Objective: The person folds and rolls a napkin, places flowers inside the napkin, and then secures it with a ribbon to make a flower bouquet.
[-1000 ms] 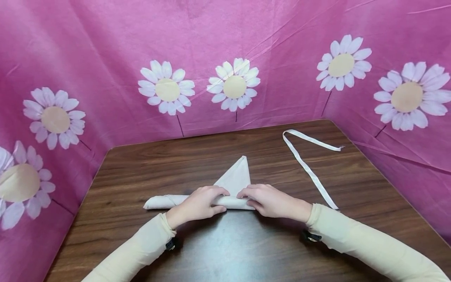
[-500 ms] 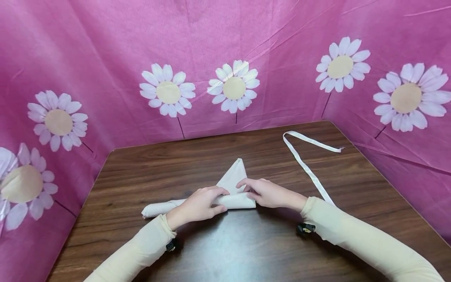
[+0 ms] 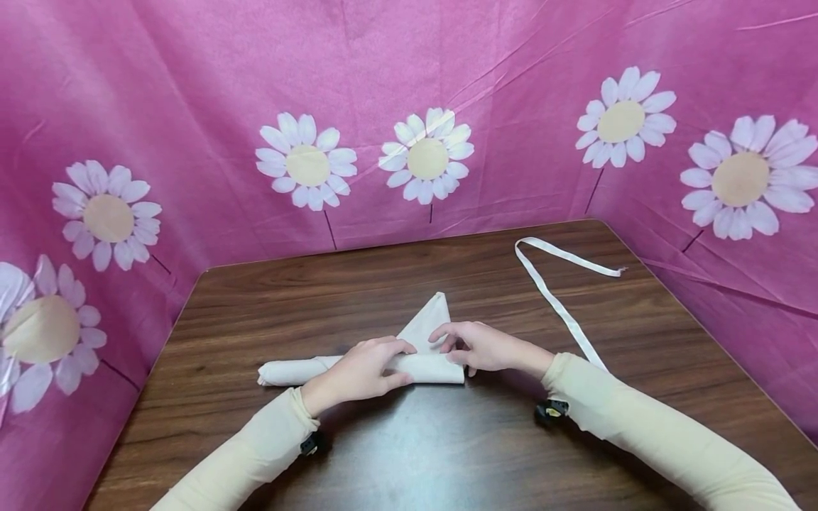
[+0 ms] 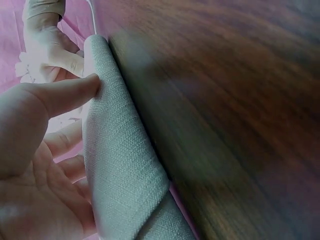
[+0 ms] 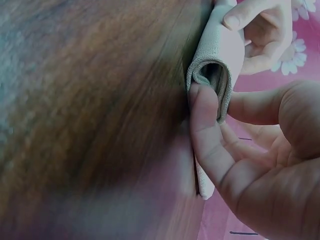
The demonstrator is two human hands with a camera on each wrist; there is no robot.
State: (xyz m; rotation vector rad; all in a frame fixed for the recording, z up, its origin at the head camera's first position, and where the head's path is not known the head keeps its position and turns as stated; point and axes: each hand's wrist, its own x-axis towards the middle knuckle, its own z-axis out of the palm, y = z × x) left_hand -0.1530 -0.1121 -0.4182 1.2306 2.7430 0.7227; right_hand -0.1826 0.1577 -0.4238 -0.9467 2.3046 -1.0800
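An off-white cloth napkin (image 3: 424,368) lies rolled into a tube across the table, with an unrolled triangular corner (image 3: 427,325) pointing away from me. My left hand (image 3: 361,369) grips the middle of the roll, thumb on the near side and fingers over the top. At the tube's right end is my right hand (image 3: 482,346). In the right wrist view its fingertips pinch the rim of the coiled open end (image 5: 210,70), one digit at the opening and another against the outer side. The left wrist view shows the woven roll (image 4: 115,135) along my left thumb.
A white ribbon (image 3: 543,284) lies bent on the wooden table (image 3: 287,305) at the back right, one end frayed. A pink cloth backdrop (image 3: 383,57) with printed daisies stands around the table's far and side edges.
My right hand has shifted slightly left and up, uncovering the roll's right end. The right part of the roll looks wider and flatter. My left hand has stayed in place.
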